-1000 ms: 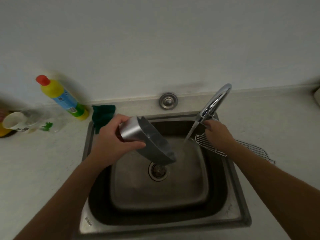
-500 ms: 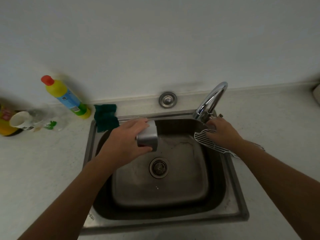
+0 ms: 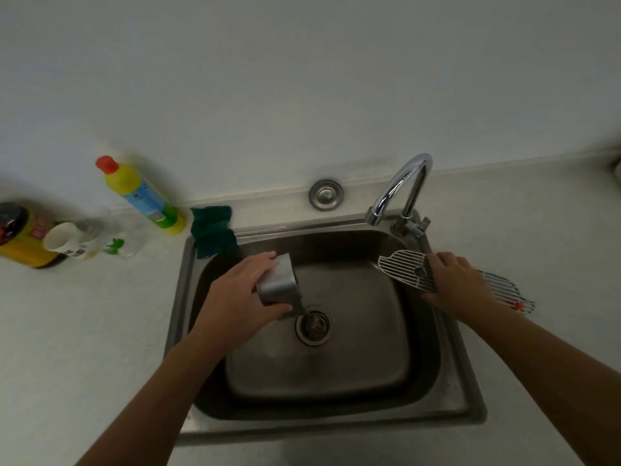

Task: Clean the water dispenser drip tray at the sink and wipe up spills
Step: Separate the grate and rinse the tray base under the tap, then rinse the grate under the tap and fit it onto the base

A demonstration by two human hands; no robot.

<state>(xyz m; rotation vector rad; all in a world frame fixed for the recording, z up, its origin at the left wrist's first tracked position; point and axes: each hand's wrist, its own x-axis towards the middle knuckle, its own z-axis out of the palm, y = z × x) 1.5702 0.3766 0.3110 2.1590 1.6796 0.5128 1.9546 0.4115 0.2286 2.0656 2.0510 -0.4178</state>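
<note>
My left hand (image 3: 240, 299) grips the grey metal drip tray (image 3: 279, 286), held on its end over the steel sink (image 3: 353, 408), just left of the drain (image 3: 314, 326). My right hand (image 3: 455, 280) rests on the white slotted grate (image 3: 405, 269), which lies across the sink's right rim; its far end (image 3: 504, 290) sticks out on the counter beyond my hand. The chrome faucet (image 3: 401, 188) arches over the sink's back right corner. No water is running.
A green cloth (image 3: 211, 230) hangs over the sink's back left corner. A yellow cleaner bottle (image 3: 141, 195) leans by the wall, with a white cup (image 3: 64, 240) and a dark-lidded yellow jar (image 3: 18, 235) further left. A metal sink plug (image 3: 326, 194) sits behind the sink.
The water stream has stopped. My left hand turned the drip tray from tilted under the faucet to end-on, lower in the sink. My right hand moved from the faucet onto the grate.
</note>
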